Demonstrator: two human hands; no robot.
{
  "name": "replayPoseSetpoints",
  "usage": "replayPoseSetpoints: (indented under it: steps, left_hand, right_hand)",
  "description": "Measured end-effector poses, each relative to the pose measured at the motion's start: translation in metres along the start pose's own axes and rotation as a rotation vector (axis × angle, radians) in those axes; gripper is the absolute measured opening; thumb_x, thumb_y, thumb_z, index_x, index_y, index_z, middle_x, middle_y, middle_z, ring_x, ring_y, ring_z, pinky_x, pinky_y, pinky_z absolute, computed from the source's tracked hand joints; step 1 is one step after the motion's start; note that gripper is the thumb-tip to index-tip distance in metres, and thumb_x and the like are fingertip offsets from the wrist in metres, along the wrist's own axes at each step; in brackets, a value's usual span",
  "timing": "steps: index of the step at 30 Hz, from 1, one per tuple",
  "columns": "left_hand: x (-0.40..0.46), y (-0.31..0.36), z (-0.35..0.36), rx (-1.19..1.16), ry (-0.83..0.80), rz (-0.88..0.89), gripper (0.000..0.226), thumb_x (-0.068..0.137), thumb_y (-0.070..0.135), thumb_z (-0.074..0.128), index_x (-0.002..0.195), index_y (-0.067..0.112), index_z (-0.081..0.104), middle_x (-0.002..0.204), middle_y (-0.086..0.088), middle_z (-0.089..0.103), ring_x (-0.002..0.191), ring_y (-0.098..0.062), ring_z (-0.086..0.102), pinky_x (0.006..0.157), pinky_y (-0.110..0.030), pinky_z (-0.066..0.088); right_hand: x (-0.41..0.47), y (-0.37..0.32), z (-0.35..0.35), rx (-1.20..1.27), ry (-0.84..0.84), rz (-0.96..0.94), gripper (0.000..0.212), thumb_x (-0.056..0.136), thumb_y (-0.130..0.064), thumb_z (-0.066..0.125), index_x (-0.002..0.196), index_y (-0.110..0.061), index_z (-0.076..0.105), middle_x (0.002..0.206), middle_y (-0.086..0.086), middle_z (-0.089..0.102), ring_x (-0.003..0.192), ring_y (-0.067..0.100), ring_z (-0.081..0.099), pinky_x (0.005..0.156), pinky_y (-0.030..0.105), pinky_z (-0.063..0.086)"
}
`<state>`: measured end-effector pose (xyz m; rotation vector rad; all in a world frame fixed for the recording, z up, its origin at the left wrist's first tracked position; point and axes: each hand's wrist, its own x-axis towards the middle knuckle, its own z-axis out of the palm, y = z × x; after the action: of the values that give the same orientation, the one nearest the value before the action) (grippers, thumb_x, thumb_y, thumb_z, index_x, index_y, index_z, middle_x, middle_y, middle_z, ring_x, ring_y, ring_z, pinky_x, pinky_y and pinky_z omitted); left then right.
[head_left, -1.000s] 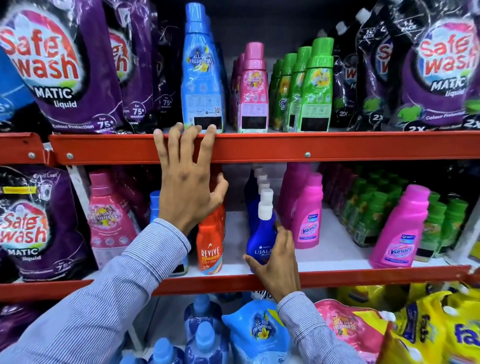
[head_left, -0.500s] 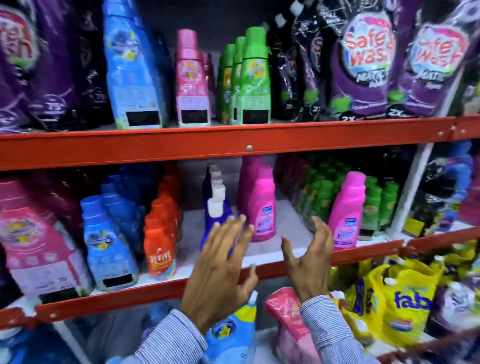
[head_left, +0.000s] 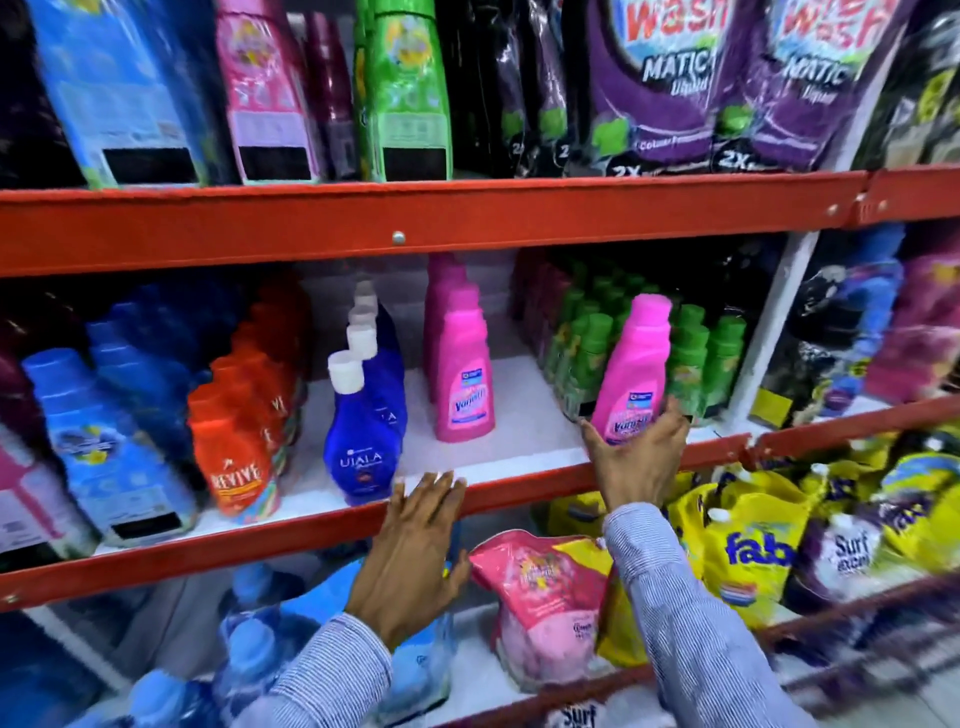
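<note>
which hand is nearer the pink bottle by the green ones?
Right. The right hand holds the pink bottle at its base, thumb and fingers either side. The left hand rests on the red shelf edge, down-left of it, below the blue bottle.

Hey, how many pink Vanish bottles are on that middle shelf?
3: one Vanish bottle gripped by the right hand, a second bottle standing beside the blue Ujala bottles, a third bottle right behind it. More may hide behind.

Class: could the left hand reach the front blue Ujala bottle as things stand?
Probably yes: the left hand lies open at the red shelf edge right beside the Ujala bottle, with nothing between.
</note>
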<state>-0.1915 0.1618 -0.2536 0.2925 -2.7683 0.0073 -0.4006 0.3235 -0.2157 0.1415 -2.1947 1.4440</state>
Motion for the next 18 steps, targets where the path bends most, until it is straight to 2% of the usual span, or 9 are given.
replayPoseSetpoints:
  steps: [3,8,10,13,18]
  left_hand:
    - [-0.002,0.003,0.002,-0.017,-0.029,-0.01,0.08,0.079,0.046,0.04,0.152,0.013,0.034,0.157,-0.007,0.042,0.147,-0.025,0.036,0.126,-0.053,0.017]
    - [-0.004,0.006,-0.008,-0.065,-0.039,-0.032,0.076,0.084,0.034,0.055,0.153,0.014,0.03,0.16,-0.006,0.037,0.15,-0.025,0.03,0.124,-0.047,0.003]
    - [-0.006,0.006,-0.01,-0.06,-0.037,-0.048,0.074,0.084,0.034,0.051,0.153,0.014,0.031,0.159,-0.006,0.039,0.15,-0.024,0.031,0.125,-0.045,0.005]
    - [-0.012,0.001,-0.009,-0.003,-0.014,-0.074,0.072,0.08,0.038,0.045,0.147,0.013,0.041,0.151,-0.006,0.05,0.143,-0.024,0.043,0.125,-0.045,0.022]
    - [-0.017,-0.007,-0.007,-0.033,0.027,-0.085,0.071,0.076,0.035,0.047,0.142,0.008,0.048,0.143,-0.01,0.058,0.135,-0.029,0.053,0.118,-0.036,0.018]
  right_hand:
    - [0.004,0.005,-0.001,-0.007,-0.003,-0.011,0.093,0.056,-0.034,0.09,0.129,-0.001,0.041,0.125,0.024,0.051,0.116,0.038,0.05,0.098,0.04,0.038]
    - [0.004,-0.001,-0.003,-0.03,-0.031,-0.052,0.087,0.055,-0.034,0.09,0.122,-0.001,0.044,0.121,0.024,0.052,0.114,0.041,0.051,0.097,0.045,0.042]
    - [-0.003,-0.007,-0.001,-0.008,-0.058,-0.068,0.088,0.054,-0.035,0.09,0.122,-0.002,0.046,0.12,0.023,0.053,0.112,0.04,0.052,0.095,0.045,0.044]
    - [-0.022,-0.022,0.008,0.043,-0.12,-0.109,0.089,0.052,-0.035,0.091,0.122,-0.004,0.046,0.12,0.019,0.053,0.112,0.037,0.053,0.095,0.044,0.045]
    - [-0.056,-0.052,0.029,0.12,-0.221,-0.154,0.086,0.052,-0.038,0.09,0.119,-0.007,0.046,0.117,0.015,0.053,0.109,0.035,0.055,0.093,0.043,0.05]
